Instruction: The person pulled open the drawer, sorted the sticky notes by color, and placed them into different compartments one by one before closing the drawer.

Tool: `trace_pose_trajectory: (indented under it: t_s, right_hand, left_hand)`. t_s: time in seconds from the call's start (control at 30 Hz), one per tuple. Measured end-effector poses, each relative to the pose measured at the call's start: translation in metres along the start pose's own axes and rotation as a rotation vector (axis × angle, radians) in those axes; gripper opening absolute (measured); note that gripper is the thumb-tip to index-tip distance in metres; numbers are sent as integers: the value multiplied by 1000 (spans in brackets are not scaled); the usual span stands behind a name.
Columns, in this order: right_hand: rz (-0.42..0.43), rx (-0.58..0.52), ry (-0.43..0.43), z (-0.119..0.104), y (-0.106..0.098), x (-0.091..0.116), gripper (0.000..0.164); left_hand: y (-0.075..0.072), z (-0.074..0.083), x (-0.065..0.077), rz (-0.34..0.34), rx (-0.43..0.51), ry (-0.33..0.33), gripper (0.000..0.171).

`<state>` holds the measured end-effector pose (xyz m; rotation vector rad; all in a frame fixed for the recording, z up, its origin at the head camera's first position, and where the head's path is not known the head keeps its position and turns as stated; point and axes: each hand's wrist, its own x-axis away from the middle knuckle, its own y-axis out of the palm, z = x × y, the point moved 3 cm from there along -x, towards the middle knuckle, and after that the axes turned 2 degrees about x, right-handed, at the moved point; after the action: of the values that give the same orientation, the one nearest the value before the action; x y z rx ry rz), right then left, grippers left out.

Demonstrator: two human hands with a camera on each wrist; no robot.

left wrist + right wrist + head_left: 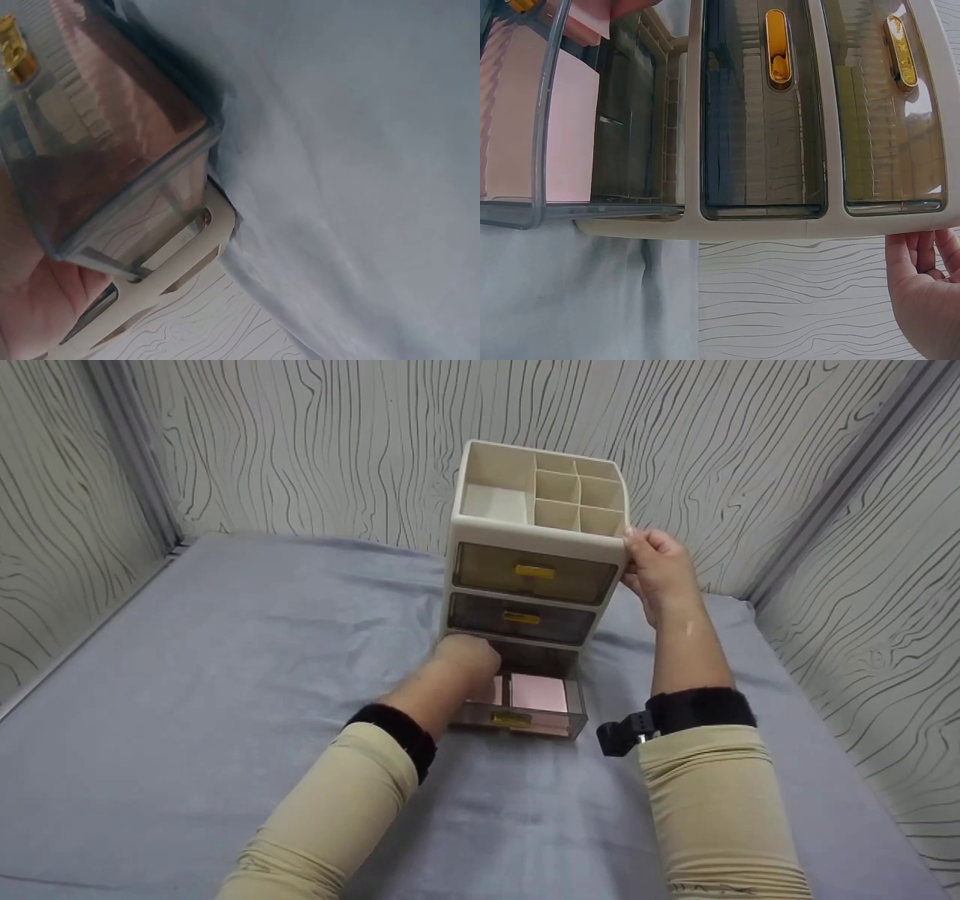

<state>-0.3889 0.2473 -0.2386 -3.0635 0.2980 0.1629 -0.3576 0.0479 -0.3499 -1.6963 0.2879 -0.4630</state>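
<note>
A cream desktop drawer organizer (pixel 540 531) stands on the grey cloth, its bottom drawer (pixel 577 727) pulled out. My left hand (pixel 469 660) reaches into that drawer over its left side. Its fingers meet a pink paper pad (pixel 585 22), which sits tilted; most of the grip is hidden. Beside it lies a second pink pad (pixel 538 692), flat in the right half of the drawer. With thumb and fingers, my right hand (pixel 661 566) grips the organizer's upper right edge.
Closed above are the middle drawer (pixel 765 150), with something blue inside, and the top drawer (pixel 889 135), with something yellow. Divided compartments (pixel 559 487) form the organizer's top. Wood-patterned panels (pixel 315 450) enclose the cloth-covered surface (pixel 225 697) at the back and sides.
</note>
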Motion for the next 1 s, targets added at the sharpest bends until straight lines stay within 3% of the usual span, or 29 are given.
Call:
trace_pose_trajectory:
  t_s: [0.43, 0.7, 0.83, 1.0]
  right_hand:
    - [-10, 7, 1, 1, 0, 0, 25]
    - [-11, 13, 11, 1, -1, 1, 25]
    - [-14, -5, 11, 1, -1, 1, 22]
    - [-17, -6, 6, 0, -1, 0, 21]
  left_hand:
    - [2, 0, 0, -47, 30, 4, 12]
    - [-4, 1, 8, -88, 62, 44, 13]
    - [-12, 0, 14, -21, 91, 50, 10]
    - [-25, 2, 27, 167, 154, 107, 9]
